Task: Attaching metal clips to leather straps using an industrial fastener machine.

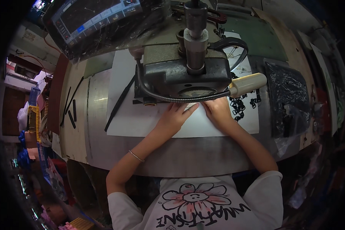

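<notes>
Nearest the camera, the person's two forearms reach up from the lower edge over the curved metal table (203,157); a thin bracelet (136,156) sits on the left wrist. Both hands rest on a white sheet (142,119) that lies flat on the table. The left hand (174,117) lies palm down, fingers extended and loosely spread, pointing toward the machine. The right hand (217,111) lies just beside it, fingers extended forward; whether it grips anything under the machine cannot be told. The fingertips of both hands meet at the front edge of the machine head (184,73). A flexible hose (172,99) curves across the front of the head. A cream handle (248,84) projects to the right. Black buckles (239,105) lie heaped right of the right hand. A black strap (120,102) lies diagonally on the sheet, left. A screen (96,17) stands farthest back
</notes>
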Tool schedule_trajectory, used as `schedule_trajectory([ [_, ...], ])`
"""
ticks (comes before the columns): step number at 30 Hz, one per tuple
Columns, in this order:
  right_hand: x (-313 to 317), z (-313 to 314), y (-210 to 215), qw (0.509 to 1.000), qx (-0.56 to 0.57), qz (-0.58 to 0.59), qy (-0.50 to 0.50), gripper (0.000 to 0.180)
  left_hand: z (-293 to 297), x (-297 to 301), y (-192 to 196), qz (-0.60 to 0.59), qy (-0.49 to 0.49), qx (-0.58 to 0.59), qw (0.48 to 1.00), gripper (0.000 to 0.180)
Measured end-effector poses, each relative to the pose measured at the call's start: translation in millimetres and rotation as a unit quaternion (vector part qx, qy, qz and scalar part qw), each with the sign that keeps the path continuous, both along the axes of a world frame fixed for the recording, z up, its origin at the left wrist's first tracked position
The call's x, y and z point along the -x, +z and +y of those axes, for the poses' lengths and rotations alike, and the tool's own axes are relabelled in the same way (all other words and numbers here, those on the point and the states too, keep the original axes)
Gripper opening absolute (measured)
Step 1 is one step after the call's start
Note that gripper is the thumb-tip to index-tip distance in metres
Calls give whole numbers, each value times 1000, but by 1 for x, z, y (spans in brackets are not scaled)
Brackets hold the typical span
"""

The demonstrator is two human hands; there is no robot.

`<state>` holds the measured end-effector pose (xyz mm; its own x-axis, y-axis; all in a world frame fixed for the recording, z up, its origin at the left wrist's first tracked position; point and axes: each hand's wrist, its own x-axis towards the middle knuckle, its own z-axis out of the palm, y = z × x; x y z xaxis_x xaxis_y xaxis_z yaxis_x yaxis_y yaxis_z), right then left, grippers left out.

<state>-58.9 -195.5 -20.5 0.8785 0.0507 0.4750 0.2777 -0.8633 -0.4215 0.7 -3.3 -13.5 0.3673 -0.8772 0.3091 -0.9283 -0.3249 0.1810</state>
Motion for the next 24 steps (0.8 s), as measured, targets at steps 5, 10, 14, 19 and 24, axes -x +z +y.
schedule_trajectory([
  [5,-2,-1,-1,1000,-4,-13,2,18,2,3,3,12,29,-14,999,64],
  [10,-4,-3,-4,1000,-11,-10,3,18,0,3,3,14,40,-17,999,66],
  [14,-7,-2,2,999,-2,-38,-16,9,-2,1,3,21,45,-20,999,66],
  [19,-6,-4,-1,999,-5,-39,-12,8,-5,4,4,0,58,-3,998,64],
  [24,-2,0,-4,1000,-22,-9,-6,12,-4,6,6,2,49,-14,999,64],
])
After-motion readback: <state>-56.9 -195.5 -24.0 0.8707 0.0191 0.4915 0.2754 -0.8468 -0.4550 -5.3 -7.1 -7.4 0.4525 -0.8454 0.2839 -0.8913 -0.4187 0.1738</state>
